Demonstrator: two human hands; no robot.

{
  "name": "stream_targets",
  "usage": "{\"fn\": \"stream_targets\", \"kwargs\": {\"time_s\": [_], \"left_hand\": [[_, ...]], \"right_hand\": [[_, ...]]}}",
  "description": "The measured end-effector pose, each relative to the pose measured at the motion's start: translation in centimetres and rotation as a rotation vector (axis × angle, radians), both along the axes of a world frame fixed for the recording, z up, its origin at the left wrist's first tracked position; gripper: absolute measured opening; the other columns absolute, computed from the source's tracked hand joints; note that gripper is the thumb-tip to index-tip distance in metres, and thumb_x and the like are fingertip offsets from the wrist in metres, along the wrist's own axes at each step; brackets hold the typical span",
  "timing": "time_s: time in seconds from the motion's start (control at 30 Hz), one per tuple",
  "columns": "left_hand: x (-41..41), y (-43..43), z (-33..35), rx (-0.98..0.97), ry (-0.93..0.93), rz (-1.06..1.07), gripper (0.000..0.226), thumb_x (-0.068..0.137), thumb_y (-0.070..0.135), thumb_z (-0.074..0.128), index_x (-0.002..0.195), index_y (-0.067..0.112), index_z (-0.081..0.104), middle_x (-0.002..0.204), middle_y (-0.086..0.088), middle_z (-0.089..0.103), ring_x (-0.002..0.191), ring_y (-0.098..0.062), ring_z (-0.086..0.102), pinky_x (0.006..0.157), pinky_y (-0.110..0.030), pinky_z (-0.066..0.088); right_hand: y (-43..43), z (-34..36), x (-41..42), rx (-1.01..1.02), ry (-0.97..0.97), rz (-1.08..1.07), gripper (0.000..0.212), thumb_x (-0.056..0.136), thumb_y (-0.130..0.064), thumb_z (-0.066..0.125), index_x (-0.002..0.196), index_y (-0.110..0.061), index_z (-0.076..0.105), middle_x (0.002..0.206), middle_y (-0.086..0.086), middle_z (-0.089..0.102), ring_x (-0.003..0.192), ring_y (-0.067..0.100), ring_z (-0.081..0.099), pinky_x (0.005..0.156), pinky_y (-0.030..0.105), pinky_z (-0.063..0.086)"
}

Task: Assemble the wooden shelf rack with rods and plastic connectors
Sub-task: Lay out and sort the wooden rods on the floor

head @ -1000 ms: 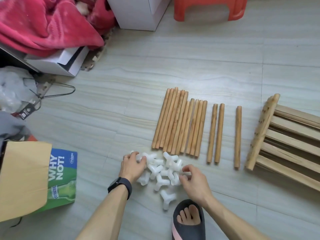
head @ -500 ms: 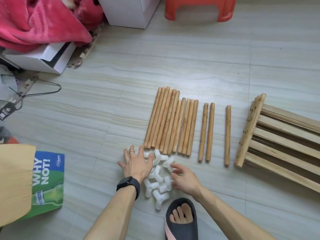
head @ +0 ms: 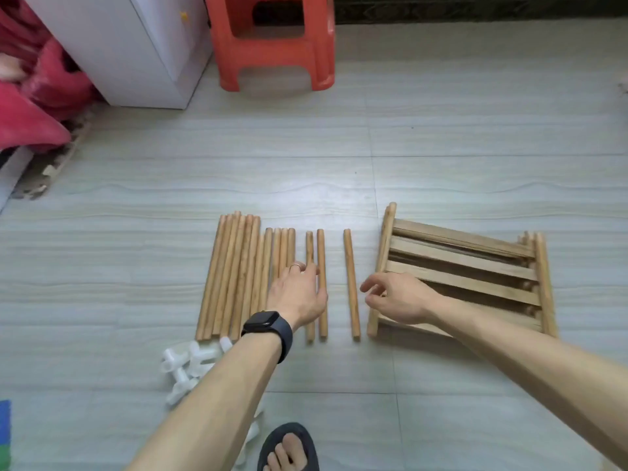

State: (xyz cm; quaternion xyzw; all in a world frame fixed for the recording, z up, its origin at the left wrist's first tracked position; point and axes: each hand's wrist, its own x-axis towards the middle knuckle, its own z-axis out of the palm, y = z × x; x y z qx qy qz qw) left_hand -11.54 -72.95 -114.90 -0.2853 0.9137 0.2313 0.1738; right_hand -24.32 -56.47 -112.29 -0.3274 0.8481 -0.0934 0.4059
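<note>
Rods lie side by side on the floor [head: 441,147] in front of me: big bunch [head: 234,277] at L, then a pair [head: 321,246], then a single rod [head: 351,283] set apart. Slat panels [head: 469,266] stacked R of it. Connectors [head: 187,365] heaped nearer me, just below the bunch. L hand [head: 299,294] over bunch + pair; R hand [head: 397,299] over the panels' L edge. Stool [head: 272,45] + cabinet [head: 136,45] far behind.
</note>
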Motion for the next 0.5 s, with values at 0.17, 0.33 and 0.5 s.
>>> {"fn": "stream_targets", "kwargs": {"time_s": [0.17, 0.33, 0.5], "left_hand": [[-6.8, 5.6, 0.8, 0.126, -0.005, -0.133, 0.055, 0.101, 0.041, 0.044, 0.15, 0.02, 0.034, 0.152, -0.011, 0.041, 0.132, -0.029, 0.048, 0.106, -0.044, 0.045], [-9.5, 9.7, -1.8, 0.379, -0.037, 0.063, 0.069, 0.1, 0.032, 0.048, 0.156, 0.012, 0.014, 0.145, -0.018, 0.049, 0.119, -0.032, 0.056, 0.096, -0.035, 0.047], [-9.8, 11.3, -4.9, 0.377, -0.034, 0.289, 0.056, 0.102, 0.023, 0.041, 0.153, 0.01, 0.023, 0.137, -0.018, 0.056, 0.11, -0.034, 0.058, 0.087, -0.034, 0.046]], "right_hand": [[10.9, 0.0, -5.3, -0.134, 0.163, -0.444, 0.034, 0.097, -0.031, 0.059, 0.13, -0.022, 0.06, 0.127, -0.002, 0.064, 0.11, 0.016, 0.062, 0.095, 0.031, 0.046], [20.8, -3.9, -6.7, -0.029, 0.312, -0.965, 0.063, 0.095, -0.036, 0.062, 0.148, -0.008, 0.04, 0.149, 0.02, 0.042, 0.138, 0.039, 0.037, 0.115, 0.044, 0.03], [25.5, -8.1, -6.6, 0.019, 0.034, -1.059, 0.049, 0.101, -0.042, 0.05, 0.138, -0.01, 0.049, 0.123, 0.017, 0.065, 0.11, 0.038, 0.063, 0.089, 0.039, 0.051]]}}
